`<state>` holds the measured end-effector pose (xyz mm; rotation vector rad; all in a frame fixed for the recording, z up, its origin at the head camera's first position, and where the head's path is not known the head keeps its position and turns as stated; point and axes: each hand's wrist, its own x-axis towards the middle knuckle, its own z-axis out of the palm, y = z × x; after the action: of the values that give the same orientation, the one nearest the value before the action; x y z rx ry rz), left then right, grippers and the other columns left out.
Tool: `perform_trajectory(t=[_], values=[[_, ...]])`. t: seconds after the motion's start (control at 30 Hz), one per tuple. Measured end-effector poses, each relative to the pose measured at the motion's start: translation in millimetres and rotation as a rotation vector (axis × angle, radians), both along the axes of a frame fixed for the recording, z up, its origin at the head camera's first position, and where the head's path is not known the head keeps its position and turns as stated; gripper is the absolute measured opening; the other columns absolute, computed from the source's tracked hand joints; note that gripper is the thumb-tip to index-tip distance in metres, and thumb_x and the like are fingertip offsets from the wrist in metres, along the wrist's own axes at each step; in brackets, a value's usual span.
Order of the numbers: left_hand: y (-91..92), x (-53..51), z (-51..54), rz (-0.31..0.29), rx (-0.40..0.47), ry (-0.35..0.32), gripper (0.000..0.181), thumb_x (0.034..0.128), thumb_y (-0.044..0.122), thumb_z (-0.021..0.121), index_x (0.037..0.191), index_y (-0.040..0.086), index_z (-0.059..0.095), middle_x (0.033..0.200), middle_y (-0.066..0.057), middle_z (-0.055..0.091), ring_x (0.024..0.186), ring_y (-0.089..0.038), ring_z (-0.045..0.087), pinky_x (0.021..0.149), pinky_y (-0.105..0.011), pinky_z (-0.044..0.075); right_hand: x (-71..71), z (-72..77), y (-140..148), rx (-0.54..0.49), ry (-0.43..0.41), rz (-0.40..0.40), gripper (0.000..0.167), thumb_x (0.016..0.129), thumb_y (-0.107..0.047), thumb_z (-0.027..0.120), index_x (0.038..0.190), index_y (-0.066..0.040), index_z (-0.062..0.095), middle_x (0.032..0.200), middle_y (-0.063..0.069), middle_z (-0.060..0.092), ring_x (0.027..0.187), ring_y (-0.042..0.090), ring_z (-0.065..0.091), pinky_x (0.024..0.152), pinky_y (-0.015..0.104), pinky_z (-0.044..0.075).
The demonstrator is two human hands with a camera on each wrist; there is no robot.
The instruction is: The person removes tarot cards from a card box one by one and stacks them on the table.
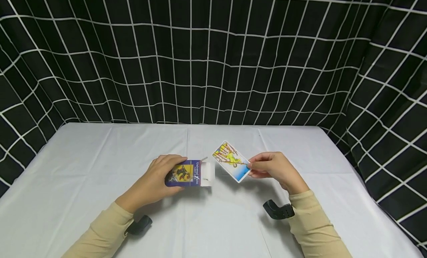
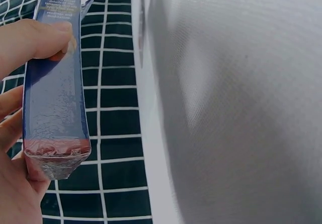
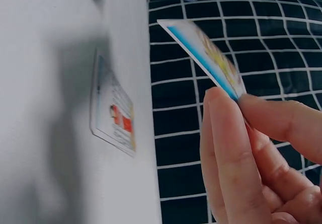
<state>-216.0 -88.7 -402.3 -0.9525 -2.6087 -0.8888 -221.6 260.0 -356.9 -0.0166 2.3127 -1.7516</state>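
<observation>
My left hand (image 1: 160,178) grips a blue tarot card box (image 1: 182,174) by its sides, above the table. The box lies sideways with its white end flap (image 1: 207,172) open to the right. In the left wrist view the thumb presses the narrow side of the box (image 2: 58,93), which has a clear wrap at its end. My right hand (image 1: 275,167) pinches a tarot card (image 1: 231,161) by one corner, tilted, right of the box and apart from it. In the right wrist view another card (image 3: 114,110) shows against the white cloth; the head view does not show it.
A white cloth covers the table (image 1: 100,154). Black curtains (image 1: 200,58) with a white grid stand behind it and at both sides. Dark wrist devices (image 1: 278,209) sit at both sleeves.
</observation>
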Motion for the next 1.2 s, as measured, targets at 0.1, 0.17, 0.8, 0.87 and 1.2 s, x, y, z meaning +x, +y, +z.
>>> perform_trajectory(t=[0.1,0.17,0.8,0.87,1.2], values=[[0.1,-0.1,0.5,-0.001,-0.002,0.001,0.075,0.0735,0.017,0.087,0.139,0.008,0.052,0.136,-0.009,0.058,0.126,-0.029,0.050,0.109,-0.054,0.037,-1.9,-3.5,-2,-0.047,-0.012,-0.020,0.023,0.087,-0.002,0.066,0.103,0.014,0.064,0.075,0.000,0.071,0.067,0.006,0.070,0.069,0.023,0.060],[0.2,-0.1,0.8,-0.003,-0.002,0.001,0.075,0.0735,0.017,0.087,0.139,0.008,0.053,0.136,-0.009,0.058,0.126,-0.029,0.050,0.109,-0.054,0.037,-3.1,-6.2,-4,-0.072,-0.021,-0.030,0.019,0.087,-0.001,0.065,0.101,0.013,0.064,0.075,0.001,0.070,0.068,0.007,0.071,0.069,0.022,0.059],[1.8,1.0,0.7,-0.006,-0.009,-0.005,0.074,0.0737,0.017,0.086,0.140,0.010,0.053,0.137,-0.009,0.058,0.125,-0.028,0.051,0.108,-0.054,0.037,-13.3,-40.5,-21,-0.197,-0.117,-0.109,0.015,0.092,0.000,0.061,0.100,0.012,0.058,0.070,0.003,0.072,0.064,0.008,0.071,0.066,0.021,0.059],[2.1,1.3,0.9,-0.004,-0.011,-0.007,0.074,0.0737,0.016,0.086,0.139,0.010,0.053,0.137,-0.009,0.058,0.126,-0.028,0.051,0.109,-0.054,0.037,-13.3,-42.5,-22,-0.207,-0.120,-0.116,0.015,0.092,0.001,0.061,0.100,0.013,0.057,0.070,0.003,0.072,0.064,0.008,0.071,0.065,0.021,0.059],[4.3,3.2,1.6,0.000,-0.022,-0.019,0.075,0.0742,0.017,0.086,0.140,0.009,0.052,0.138,-0.010,0.058,0.128,-0.030,0.050,0.110,-0.055,0.037,-14.9,-48.9,-25,-0.211,-0.144,-0.156,0.015,0.092,0.001,0.061,0.100,0.013,0.058,0.068,0.003,0.071,0.064,0.009,0.071,0.065,0.021,0.059]])
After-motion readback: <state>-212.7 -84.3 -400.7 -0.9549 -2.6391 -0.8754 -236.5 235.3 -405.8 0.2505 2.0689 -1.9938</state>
